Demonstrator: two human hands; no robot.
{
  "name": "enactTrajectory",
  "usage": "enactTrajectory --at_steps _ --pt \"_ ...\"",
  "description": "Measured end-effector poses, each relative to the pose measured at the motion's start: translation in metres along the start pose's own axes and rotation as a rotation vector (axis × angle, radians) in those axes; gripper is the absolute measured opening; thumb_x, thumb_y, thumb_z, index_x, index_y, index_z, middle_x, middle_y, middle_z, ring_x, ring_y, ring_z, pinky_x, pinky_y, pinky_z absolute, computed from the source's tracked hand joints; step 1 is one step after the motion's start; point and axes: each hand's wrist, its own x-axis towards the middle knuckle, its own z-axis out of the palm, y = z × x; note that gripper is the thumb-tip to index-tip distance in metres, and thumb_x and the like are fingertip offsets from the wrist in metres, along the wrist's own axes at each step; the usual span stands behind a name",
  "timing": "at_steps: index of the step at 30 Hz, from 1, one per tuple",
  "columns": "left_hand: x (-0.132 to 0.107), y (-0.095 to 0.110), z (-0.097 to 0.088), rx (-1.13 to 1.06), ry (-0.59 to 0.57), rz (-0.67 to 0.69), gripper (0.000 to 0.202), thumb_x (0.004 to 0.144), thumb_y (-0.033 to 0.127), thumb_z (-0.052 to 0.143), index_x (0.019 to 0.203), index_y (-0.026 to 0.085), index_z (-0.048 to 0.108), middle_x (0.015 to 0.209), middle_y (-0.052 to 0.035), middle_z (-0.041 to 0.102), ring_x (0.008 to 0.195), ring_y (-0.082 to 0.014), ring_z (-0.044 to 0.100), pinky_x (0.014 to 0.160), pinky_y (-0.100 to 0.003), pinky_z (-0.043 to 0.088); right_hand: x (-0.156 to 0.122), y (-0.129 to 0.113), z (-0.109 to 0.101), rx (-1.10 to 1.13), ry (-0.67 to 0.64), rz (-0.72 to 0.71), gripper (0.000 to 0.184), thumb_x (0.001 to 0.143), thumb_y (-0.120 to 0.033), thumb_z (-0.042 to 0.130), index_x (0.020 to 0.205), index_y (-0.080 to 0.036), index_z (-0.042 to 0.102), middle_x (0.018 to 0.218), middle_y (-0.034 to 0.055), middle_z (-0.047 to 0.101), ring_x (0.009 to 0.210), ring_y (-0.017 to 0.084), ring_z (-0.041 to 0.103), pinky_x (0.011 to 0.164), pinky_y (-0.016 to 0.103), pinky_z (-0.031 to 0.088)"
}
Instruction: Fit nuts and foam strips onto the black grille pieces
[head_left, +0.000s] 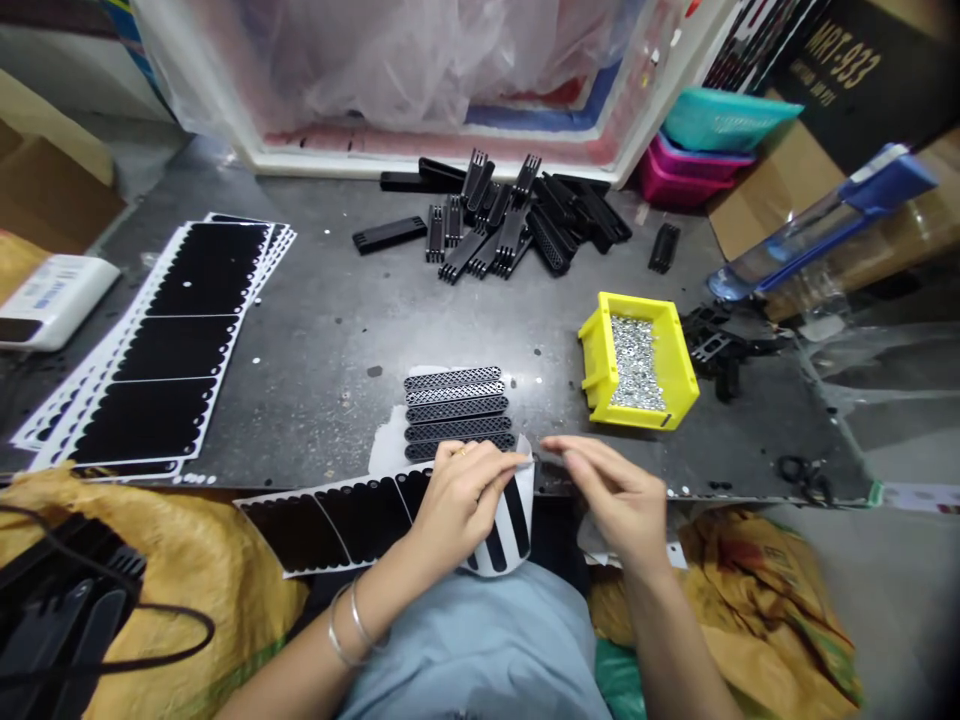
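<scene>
My left hand (461, 495) is closed in a pinch on a white backing sheet of black adhesive strips (367, 520), near the sheet's curled right end. This sheet lies across my lap at the table's front edge. Just to the right is my right hand (626, 500), thumb and fingers pressed together; anything between them is too small to make out. Beyond my left hand, several black textured bars (455, 410) with rounded ends lie side by side in a stack-like row. The nearest bar is partly hidden by my fingers.
A yellow bin (679, 375) of small metal pieces stands to the right. Loose black plastic parts (495, 215) are heaped at the back. More black sticker sheets (176, 345) lie on the left. A blue-handled clear tube (817, 225) leans at the right. Yellow sacks (217, 570) flank my lap.
</scene>
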Motion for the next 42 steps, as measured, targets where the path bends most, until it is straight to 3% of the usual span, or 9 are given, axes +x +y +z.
enactTrajectory --at_steps 2,7,11,14,16,19,22,28,42 --pt "-0.005 -0.001 0.004 0.008 0.014 -0.006 0.027 0.107 0.019 0.045 0.117 0.024 0.069 0.084 -0.001 0.069 0.078 -0.0173 0.062 0.081 -0.038 0.036 0.001 -0.004 -0.003 0.023 0.071 0.043 0.02 0.096 -0.025 0.067 0.113 -0.029 0.079 0.106 0.0049 0.08 0.096 0.023 0.077 0.092 0.043 0.065" --pt "-0.009 -0.001 0.001 -0.031 0.075 -0.048 0.029 0.108 0.024 0.042 0.121 0.025 0.068 0.088 -0.0033 0.07 0.084 -0.0191 0.063 0.085 -0.039 0.038 0.002 -0.011 0.004 -0.091 -0.207 -0.015 0.013 0.091 -0.025 0.074 0.101 -0.028 0.082 0.109 0.0068 0.079 0.1 0.024 0.076 0.093 0.042 0.064" --pt "-0.006 -0.003 0.0 0.002 0.128 -0.05 0.029 0.109 0.024 0.041 0.124 0.023 0.066 0.09 -0.0033 0.07 0.083 -0.0186 0.064 0.087 -0.039 0.039 0.005 -0.014 -0.002 0.081 0.155 0.074 0.011 0.093 -0.024 0.072 0.1 -0.025 0.08 0.107 0.0074 0.08 0.092 0.026 0.078 0.09 0.049 0.065" --pt "-0.008 -0.001 0.003 0.092 0.123 -0.032 0.027 0.106 0.03 0.051 0.13 0.026 0.064 0.104 -0.0043 0.073 0.095 -0.0205 0.065 0.095 -0.041 0.036 0.011 -0.028 0.002 0.099 0.427 -0.042 0.017 0.091 -0.022 0.073 0.108 -0.026 0.077 0.102 0.0044 0.077 0.079 0.022 0.076 0.082 0.048 0.066" --pt "-0.014 0.0 -0.001 0.142 0.162 -0.026 0.023 0.102 0.034 0.06 0.123 0.026 0.066 0.111 -0.0046 0.073 0.105 -0.023 0.065 0.098 -0.042 0.034 0.016 -0.036 0.017 -0.076 0.251 -0.167 0.021 0.091 -0.021 0.075 0.109 -0.029 0.077 0.104 0.005 0.075 0.088 0.023 0.074 0.085 0.046 0.064" --pt "-0.03 -0.009 -0.025 0.226 0.334 -0.132 0.007 0.1 0.03 0.062 0.098 0.025 0.067 0.097 -0.0008 0.074 0.097 -0.0214 0.066 0.1 -0.042 0.032 0.025 -0.036 0.054 -0.315 -0.21 -0.38 0.025 0.096 -0.021 0.069 0.118 -0.031 0.076 0.108 0.0075 0.075 0.099 0.024 0.071 0.086 0.044 0.061" --pt "-0.044 -0.026 -0.054 0.309 0.422 -0.302 0.012 0.1 0.029 0.061 0.091 0.025 0.068 0.089 0.0014 0.075 0.09 -0.0207 0.066 0.1 -0.044 0.031 0.035 -0.025 0.087 -0.439 -0.4 -0.551 0.021 0.101 -0.022 0.062 0.116 -0.028 0.076 0.107 0.0079 0.076 0.093 0.022 0.069 0.078 0.04 0.056" --pt "-0.043 -0.047 -0.066 0.204 0.304 -0.464 0.02 0.099 0.035 0.059 0.09 0.027 0.074 0.089 0.0002 0.078 0.093 -0.0225 0.067 0.104 -0.046 0.031 0.043 -0.015 0.101 -0.502 -0.48 -0.63 0.019 0.103 -0.024 0.058 0.113 -0.024 0.076 0.11 0.0089 0.076 0.093 0.021 0.063 0.078 0.037 0.052" --pt "-0.04 -0.049 -0.063 0.15 0.31 -0.457 0.015 0.094 0.034 0.067 0.082 0.027 0.074 0.085 0.0034 0.076 0.093 -0.0207 0.067 0.105 -0.044 0.028 0.045 -0.018 0.101 -0.516 -0.474 -0.699 0.016 0.102 -0.022 0.061 0.111 -0.021 0.075 0.109 0.0089 0.076 0.092 0.021 0.062 0.076 0.035 0.051"
